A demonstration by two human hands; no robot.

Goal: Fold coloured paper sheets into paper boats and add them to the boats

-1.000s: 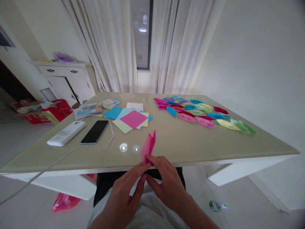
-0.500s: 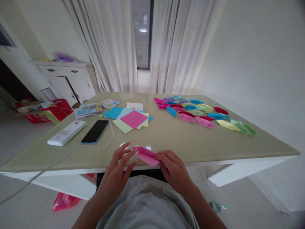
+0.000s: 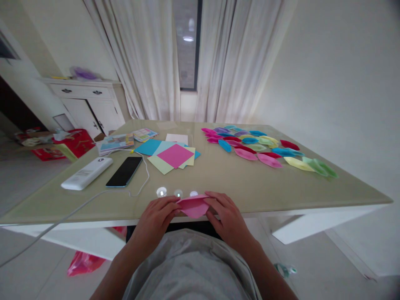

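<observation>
A folded piece of pink paper (image 3: 194,206) is held at the table's near edge, between my two hands. My left hand (image 3: 158,216) is closed on its left end, thumb below and fingers on top. At the right end, my right hand (image 3: 225,214) pinches the paper in the same way. Several boat-shaped folded papers (image 3: 245,154) in pink, blue, red, yellow and green lie in rows on the right half of the table. Flat coloured sheets (image 3: 175,156), a pink one uppermost, overlap left of the middle.
A white power bank (image 3: 87,173) and a black phone (image 3: 124,171) lie on the left, with a white cable (image 3: 93,199) trailing over the table edge. Booklets (image 3: 115,143) are stacked behind them. Bright round light reflections show on the tabletop (image 3: 250,187) just beyond my hands.
My left hand has moved in from beside the paper and closed on its left end. The pink paper has turned from slanting to nearly level, its pale pink face towards me.
</observation>
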